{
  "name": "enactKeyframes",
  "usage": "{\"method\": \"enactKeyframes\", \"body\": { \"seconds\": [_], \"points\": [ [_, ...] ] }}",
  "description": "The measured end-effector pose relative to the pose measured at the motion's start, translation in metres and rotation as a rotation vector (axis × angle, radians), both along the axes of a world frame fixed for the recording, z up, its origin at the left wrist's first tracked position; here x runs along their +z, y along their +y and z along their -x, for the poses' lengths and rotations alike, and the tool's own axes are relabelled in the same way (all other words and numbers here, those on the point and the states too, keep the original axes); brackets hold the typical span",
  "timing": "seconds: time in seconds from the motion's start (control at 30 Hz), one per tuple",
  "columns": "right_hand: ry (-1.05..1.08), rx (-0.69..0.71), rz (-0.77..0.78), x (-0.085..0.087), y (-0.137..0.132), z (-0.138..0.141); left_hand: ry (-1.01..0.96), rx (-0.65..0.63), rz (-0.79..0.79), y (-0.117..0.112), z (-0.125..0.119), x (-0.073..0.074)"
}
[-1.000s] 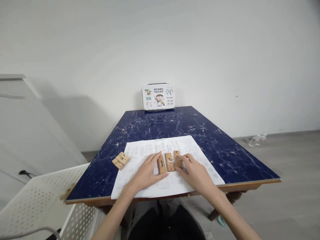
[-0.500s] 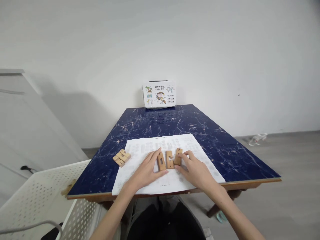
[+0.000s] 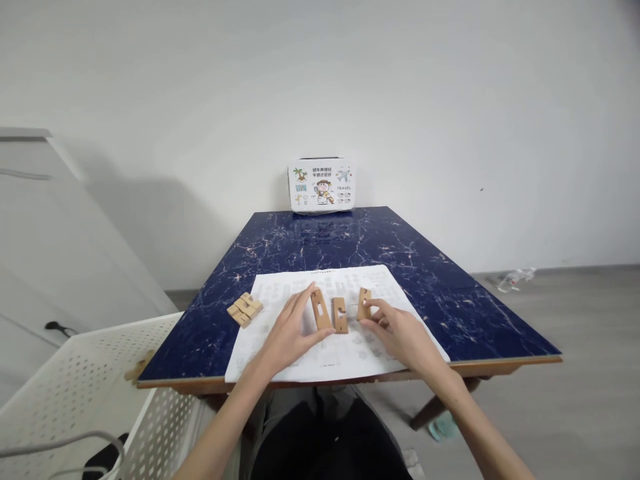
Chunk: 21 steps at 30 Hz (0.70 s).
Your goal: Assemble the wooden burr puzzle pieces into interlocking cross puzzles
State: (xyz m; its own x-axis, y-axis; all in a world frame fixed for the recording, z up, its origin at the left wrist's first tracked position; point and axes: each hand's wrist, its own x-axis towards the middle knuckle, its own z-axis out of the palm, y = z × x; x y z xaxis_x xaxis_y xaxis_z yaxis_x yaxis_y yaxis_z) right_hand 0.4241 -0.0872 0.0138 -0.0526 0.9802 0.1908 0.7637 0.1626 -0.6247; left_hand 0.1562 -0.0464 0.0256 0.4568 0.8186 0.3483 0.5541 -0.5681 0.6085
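Three flat wooden puzzle pieces lie on a white printed sheet (image 3: 345, 360) on the dark blue marble table (image 3: 450, 300). My left hand (image 3: 287, 333) pinches the left piece (image 3: 320, 310), which has a slot in it, and tilts it. The middle notched piece (image 3: 340, 315) lies free between my hands. Fingertips of my right hand (image 3: 400, 333) hold the right piece (image 3: 364, 303), set a little apart from the middle one. A small cluster of assembled wooden blocks (image 3: 245, 309) rests left of the sheet.
A white box with cartoon travel pictures (image 3: 321, 185) stands at the table's far edge against the wall. A white perforated basket (image 3: 75, 393) sits low at the left beside the table. A crumpled plastic bottle (image 3: 513, 279) lies on the floor at the right.
My right hand has drawn the right piece away to the right, opening a gap. My left hand has tilted the left piece. The view has shifted slightly.
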Motion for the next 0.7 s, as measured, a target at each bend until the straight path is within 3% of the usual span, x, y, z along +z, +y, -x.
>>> {"method": "enactKeyframes", "body": {
  "seconds": [0.23, 0.37, 0.5, 0.7],
  "points": [
    [0.714, 0.178, 0.155, 0.005, 0.0, 0.013, -0.277, 0.04, 0.114, 0.0, 0.001, 0.005],
    [0.842, 0.237, 0.235, 0.014, 0.002, 0.027, -0.706, -0.017, 0.266, 0.007, 0.007, 0.009],
    [0.985, 0.321, 0.261, 0.023, 0.002, 0.044, -1.082, -0.067, 0.514, 0.015, 0.01, 0.016],
    [1.174, 0.463, 0.314, 0.035, 0.0, 0.079, -1.121, -0.149, 0.693, 0.015, 0.011, 0.02]
  ]
}}
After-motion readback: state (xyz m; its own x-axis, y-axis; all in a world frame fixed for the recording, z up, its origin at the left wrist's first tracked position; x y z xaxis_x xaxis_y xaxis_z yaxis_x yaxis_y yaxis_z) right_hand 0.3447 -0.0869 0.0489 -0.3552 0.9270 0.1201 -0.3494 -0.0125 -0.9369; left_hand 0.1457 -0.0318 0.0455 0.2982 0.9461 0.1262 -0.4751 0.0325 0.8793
